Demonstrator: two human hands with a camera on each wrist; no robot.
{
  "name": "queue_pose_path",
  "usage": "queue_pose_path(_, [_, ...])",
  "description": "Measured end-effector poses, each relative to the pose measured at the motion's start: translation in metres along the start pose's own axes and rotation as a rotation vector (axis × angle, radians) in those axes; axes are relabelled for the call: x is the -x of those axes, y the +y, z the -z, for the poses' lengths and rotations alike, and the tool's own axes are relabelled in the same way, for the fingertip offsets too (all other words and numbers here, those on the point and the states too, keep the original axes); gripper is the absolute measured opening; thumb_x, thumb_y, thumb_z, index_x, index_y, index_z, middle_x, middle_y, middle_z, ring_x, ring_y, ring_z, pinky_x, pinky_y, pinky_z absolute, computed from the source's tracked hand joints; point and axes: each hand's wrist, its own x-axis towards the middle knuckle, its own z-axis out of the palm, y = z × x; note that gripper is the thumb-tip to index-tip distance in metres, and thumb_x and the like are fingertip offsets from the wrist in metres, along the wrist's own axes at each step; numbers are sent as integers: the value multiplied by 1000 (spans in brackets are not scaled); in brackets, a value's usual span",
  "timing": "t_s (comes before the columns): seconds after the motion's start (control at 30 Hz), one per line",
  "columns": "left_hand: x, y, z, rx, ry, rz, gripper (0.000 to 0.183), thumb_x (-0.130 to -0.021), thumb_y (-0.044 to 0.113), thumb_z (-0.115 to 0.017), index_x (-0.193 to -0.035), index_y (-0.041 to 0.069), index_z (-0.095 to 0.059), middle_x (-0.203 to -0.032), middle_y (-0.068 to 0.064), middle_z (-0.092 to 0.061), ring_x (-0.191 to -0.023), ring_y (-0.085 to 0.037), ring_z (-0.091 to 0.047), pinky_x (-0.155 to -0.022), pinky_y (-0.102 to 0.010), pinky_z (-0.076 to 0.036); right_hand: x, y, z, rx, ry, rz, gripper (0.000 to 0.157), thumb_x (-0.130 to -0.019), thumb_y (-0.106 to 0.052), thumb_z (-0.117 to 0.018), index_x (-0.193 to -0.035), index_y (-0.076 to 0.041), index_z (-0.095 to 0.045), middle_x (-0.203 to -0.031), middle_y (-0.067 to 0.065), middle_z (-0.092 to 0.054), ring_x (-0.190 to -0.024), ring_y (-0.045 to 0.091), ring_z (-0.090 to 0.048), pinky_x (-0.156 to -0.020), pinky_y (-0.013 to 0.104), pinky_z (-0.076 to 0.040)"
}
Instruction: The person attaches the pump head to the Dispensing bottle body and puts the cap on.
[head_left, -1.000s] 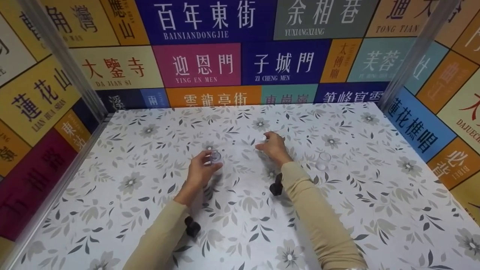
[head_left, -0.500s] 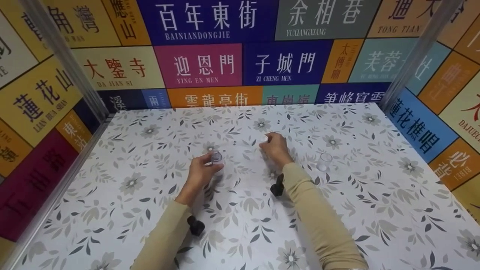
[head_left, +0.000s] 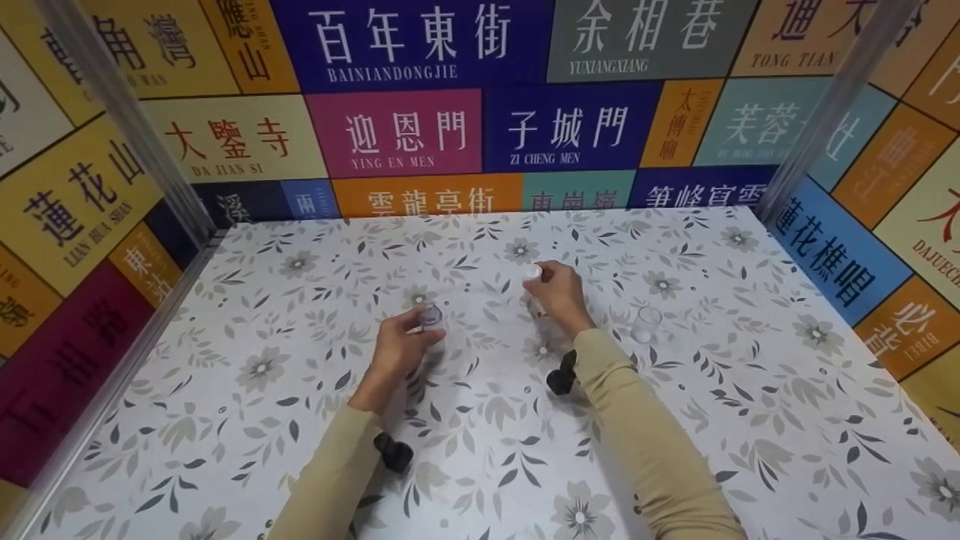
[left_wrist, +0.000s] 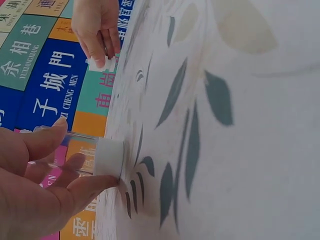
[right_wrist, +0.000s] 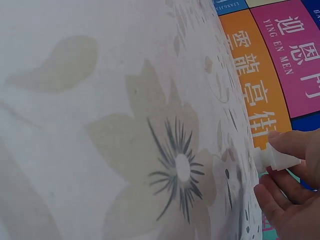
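Note:
My left hand (head_left: 401,346) holds a small clear container (head_left: 433,317) upright on the table, fingers and thumb around its sides. In the left wrist view its see-through wall (left_wrist: 82,145) runs into a white band (left_wrist: 109,159) at the table end. Farther back and to the right, my right hand (head_left: 559,294) pinches a small white plastic piece (head_left: 534,272) between thumb and fingers. The right wrist view shows this stepped piece (right_wrist: 278,159), shaped like a cap, with a narrower end facing the table. The two held things are apart.
To the right of my right hand stands a clear cup (head_left: 646,325) on the flower-patterned tablecloth (head_left: 480,465). Colourful sign-covered walls (head_left: 405,131) close off the back and both sides. Black camera mounts (head_left: 394,452) sit at both wrists.
My right hand has drawn slightly right, and the white piece in its fingers now shows more plainly. The left hand and its container have barely moved.

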Motion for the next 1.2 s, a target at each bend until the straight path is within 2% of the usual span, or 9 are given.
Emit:
queue_pose_path(0.13, [-1,0,-1,3,14,12,55,-86,1,-72,-138,-5,-55,-139,-29,-58,-121,-38,-63,-99,-41,-53,1,-3,0,-3,-12,13,41,-92,-15,-71,-131,-3,-63,-123,16,-68,-116,27,-62,-99,40,-51])
queue_pose_path(0.43, [0,1,-3,-4,6,44,58,-87,4,-72,-142,0,-53,-141,-25,-58,-124,-35,-62,-105,-43,-50,9,-17,0,-74,-31,1,45,-90,-18,-73,-133,-9,-62,-125,11,-67,-117,23,-63,-94,35,-53])
queue_pose_path(0.6, [0,-1,-2,-18,18,35,56,-87,4,-72,-140,-1,-55,-139,-26,-59,-127,-35,-59,-106,-44,-49,15,-25,-2,-115,-31,44,46,-90,-18,-74,-133,-8,-62,-125,13,-68,-117,24,-64,-92,34,-55])
queue_pose_path(0.77, [-1,-2,-1,-13,34,32,55,-86,3,-72,-138,-2,-55,-137,-27,-60,-128,-35,-58,-105,-44,-49,22,-33,-6,-141,-43,109,45,-90,-17,-74,-133,-8,-61,-128,13,-65,-119,25,-63,-96,37,-55])
queue_pose_path(0.97, [-1,-2,-1,-5,19,42,58,-87,4,-72,-141,-2,-53,-140,-27,-58,-130,-35,-57,-107,-44,-48,27,-39,-10,-187,11,171,49,-88,-14,-77,-132,-7,-59,-126,13,-64,-118,26,-64,-97,36,-55])
queue_pose_path(1.2, [-2,-2,0,-6,-5,52,61,-87,4,-73,-143,-2,-49,-143,-26,-55,-128,-38,-59,-108,-45,-48,38,-44,-11,-250,44,218,42,-86,-14,-78,-123,-5,-61,-121,14,-68,-114,24,-65,-99,34,-54])
